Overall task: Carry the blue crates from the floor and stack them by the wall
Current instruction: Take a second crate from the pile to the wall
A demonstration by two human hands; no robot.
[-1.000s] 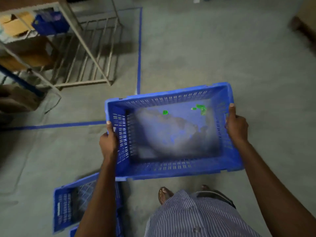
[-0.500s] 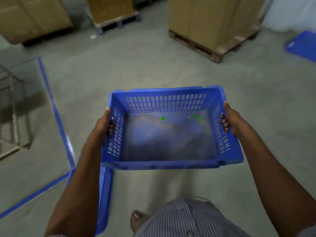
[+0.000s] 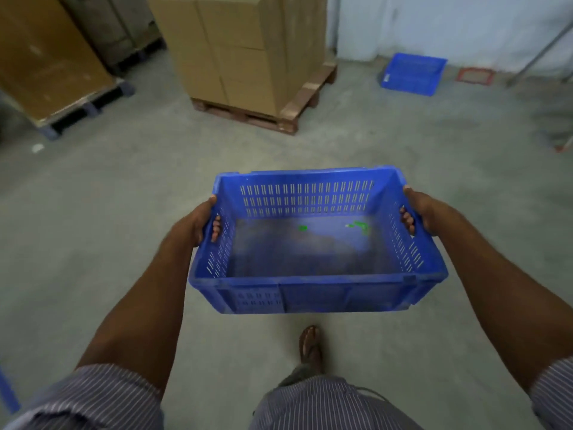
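I hold a blue slotted crate level in front of my waist, above the concrete floor. My left hand grips its left handle hole, fingers curled through to the inside. My right hand grips the right handle hole the same way. The crate's dusty bottom carries a few small green scraps. Another blue crate sits on the floor by the white wall at the far right.
A wooden pallet stacked with cardboard boxes stands ahead, left of centre. More wrapped boxes on a dark pallet fill the far left. A red square frame lies by the wall. My sandalled foot is below the crate.
I have turned right with the crate: the metal rack, blue floor tape and the crates at my feet left the view, and the pallets, white wall and far crate came in.
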